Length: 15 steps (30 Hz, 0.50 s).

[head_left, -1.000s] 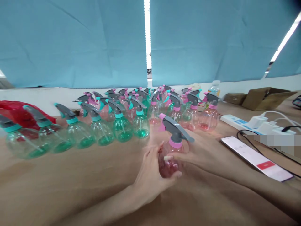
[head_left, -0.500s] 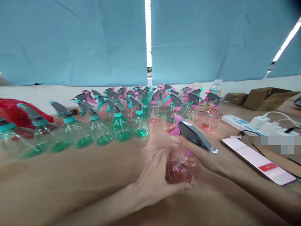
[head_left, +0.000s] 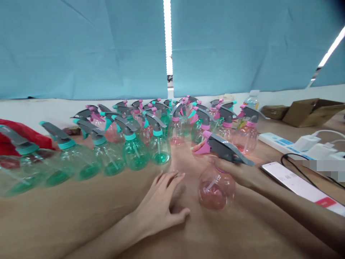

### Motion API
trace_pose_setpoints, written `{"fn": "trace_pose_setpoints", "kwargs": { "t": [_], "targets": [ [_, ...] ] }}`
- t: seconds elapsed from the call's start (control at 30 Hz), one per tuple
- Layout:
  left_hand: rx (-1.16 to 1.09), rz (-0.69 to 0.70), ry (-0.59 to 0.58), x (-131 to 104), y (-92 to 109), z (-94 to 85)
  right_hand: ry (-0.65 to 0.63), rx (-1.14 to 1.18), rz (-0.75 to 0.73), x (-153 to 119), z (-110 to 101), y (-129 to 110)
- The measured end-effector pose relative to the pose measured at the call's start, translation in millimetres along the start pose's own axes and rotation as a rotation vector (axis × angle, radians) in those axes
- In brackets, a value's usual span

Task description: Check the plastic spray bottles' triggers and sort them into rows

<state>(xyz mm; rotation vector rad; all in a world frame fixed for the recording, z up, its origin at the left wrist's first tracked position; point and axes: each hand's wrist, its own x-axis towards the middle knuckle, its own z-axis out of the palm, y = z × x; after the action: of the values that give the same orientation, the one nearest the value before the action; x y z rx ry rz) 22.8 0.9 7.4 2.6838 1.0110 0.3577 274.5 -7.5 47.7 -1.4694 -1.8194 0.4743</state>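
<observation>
A round, clear pink spray bottle (head_left: 217, 189) with a grey and pink trigger head stands in front of me, its spray head pointing away to the left. My right hand (head_left: 234, 171) reaches behind it and is closed around its neck; fingertips show by the pink trigger, and the rest of the grip is hidden by the head. To the left of the bottle, my left hand (head_left: 159, 201) is open, with fingers spread and thumb apart, touching no bottle. A row of green spray bottles (head_left: 136, 153) stands on the left.
More pink and green spray bottles (head_left: 176, 131) crowd the back of the wooden table (head_left: 107, 212). At the right lie a phone (head_left: 292, 183), a white power strip (head_left: 280, 142) with chargers, and a cardboard box (head_left: 302, 111). A red plastic bag (head_left: 27, 133) lies far left.
My left hand has let go of the pink spray bottle's body and moved away to the left. My right hand stays at its neck. The view has shifted slightly.
</observation>
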Motion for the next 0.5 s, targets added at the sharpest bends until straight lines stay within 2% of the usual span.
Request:
{"fn": "trace_pose_setpoints", "kwargs": {
  "t": [0.17,0.33,0.5],
  "targets": [
    [-0.005,0.016,-0.020,2,-2,-0.2,-0.005,-0.007,0.076,-2,-4,-16],
    [-0.006,0.023,-0.027,-1,-2,1.5,0.035,-0.055,0.180,0,-5,-6],
    [0.035,0.066,0.023,-2,-4,5.0,0.062,-0.036,0.211,4,1,1]
  ]
}}
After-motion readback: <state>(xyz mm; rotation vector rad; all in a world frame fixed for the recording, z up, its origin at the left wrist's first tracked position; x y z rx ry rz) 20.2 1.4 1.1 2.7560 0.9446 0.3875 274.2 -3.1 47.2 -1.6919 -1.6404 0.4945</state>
